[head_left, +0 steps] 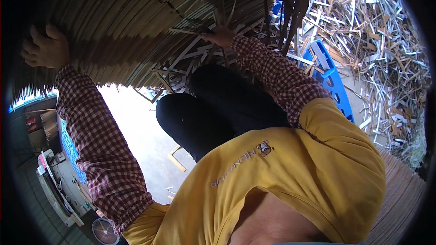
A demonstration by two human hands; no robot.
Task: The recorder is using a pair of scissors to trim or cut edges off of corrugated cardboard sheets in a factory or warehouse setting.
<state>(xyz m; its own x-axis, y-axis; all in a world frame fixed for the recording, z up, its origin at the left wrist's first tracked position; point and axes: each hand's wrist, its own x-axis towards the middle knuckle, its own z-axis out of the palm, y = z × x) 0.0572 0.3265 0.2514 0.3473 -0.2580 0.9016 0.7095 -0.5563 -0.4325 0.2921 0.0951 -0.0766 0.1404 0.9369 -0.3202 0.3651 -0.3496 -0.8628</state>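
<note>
A wide mass of tightly packed, thin brown strips (136, 22) stretches across the top of the view in front of me. My left hand (45, 47) rests on its left part, fingers apart and slightly bent, holding nothing. Near the middle, above my knees, my right hand (221, 35) is closed on a thin, blade-like piece (186, 31) with a dark part by the fingers. That piece points left across the strips; shadow hides its exact kind. Loose strips and offcuts hang around the right hand.
A large heap of offcuts (377, 41) covers the floor at the right, beside a blue plastic stool-like thing (334, 81) with holes. A bent strip (176, 159) lies on the pale floor. At the lower left stand a pale machine (61, 186) and a round fan (105, 231).
</note>
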